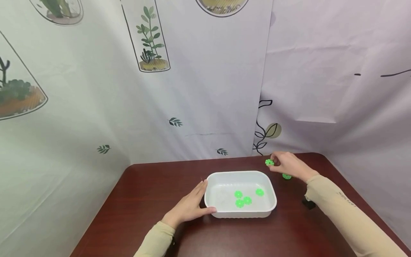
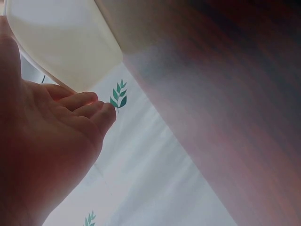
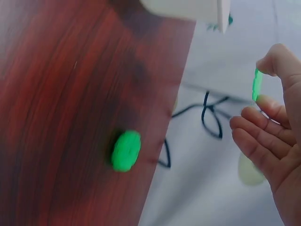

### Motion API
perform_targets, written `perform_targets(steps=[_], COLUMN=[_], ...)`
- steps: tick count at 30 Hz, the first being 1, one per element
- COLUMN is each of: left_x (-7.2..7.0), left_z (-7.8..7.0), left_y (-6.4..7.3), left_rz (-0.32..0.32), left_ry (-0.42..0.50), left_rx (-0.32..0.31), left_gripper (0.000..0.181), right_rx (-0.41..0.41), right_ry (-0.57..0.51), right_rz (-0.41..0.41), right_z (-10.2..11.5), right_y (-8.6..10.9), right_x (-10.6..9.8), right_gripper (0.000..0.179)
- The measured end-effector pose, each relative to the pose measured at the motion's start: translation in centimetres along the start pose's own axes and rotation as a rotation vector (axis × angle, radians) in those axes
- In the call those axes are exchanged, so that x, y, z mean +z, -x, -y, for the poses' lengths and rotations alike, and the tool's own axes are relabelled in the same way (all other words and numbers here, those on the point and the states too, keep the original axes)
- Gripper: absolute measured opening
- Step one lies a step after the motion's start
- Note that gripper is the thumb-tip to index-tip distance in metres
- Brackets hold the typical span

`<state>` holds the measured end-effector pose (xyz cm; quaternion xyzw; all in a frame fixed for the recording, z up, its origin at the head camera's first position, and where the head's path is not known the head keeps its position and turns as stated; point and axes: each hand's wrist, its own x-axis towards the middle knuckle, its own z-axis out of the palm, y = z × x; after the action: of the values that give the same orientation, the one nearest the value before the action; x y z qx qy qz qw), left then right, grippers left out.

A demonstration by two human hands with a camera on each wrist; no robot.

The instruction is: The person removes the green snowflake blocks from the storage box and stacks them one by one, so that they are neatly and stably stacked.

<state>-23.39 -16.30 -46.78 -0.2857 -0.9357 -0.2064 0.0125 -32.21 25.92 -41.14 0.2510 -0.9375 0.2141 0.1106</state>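
A white plastic tub (image 1: 221,214) stands on the dark wooden table, several green flower-shaped discs (image 1: 239,203) lying on its floor. At the tub's left end my left hand (image 1: 191,204) rests against the rim, fingers straight and thumb at the near corner. Beyond the far right corner of the tub, my right hand (image 1: 290,165) pinches one green notched disc (image 3: 257,84) between thumb and forefinger, the other fingers loosely bent. Another green disc (image 3: 126,150) lies on the tabletop below this hand, partly hidden by it in the head view.
The reddish-brown table (image 1: 144,200) ends at a back edge against a white cloth backdrop (image 1: 205,89) printed with plants. A small black object (image 1: 309,203) shows beneath the right sleeve (image 1: 343,207).
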Motion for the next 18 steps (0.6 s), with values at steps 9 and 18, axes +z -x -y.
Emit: perform_targets(steps=[9, 18], left_x=[0.2, 0.2], left_z=[0.1, 0.0], left_y=[0.0, -0.2], left_rz=[0.001, 0.001], left_ry=[0.002, 0.002], left_rx=[-0.016, -0.020], left_gripper=[0.109, 0.108], right_rx=[0.054, 0.116], right_ry=[0.025, 0.023], right_rz=[-0.040, 0.002], right_z=[-3.5, -5.8], right_y=[1.6, 3.0], right_x=[-0.8, 0.4], right_gripper=[0.024, 0.026])
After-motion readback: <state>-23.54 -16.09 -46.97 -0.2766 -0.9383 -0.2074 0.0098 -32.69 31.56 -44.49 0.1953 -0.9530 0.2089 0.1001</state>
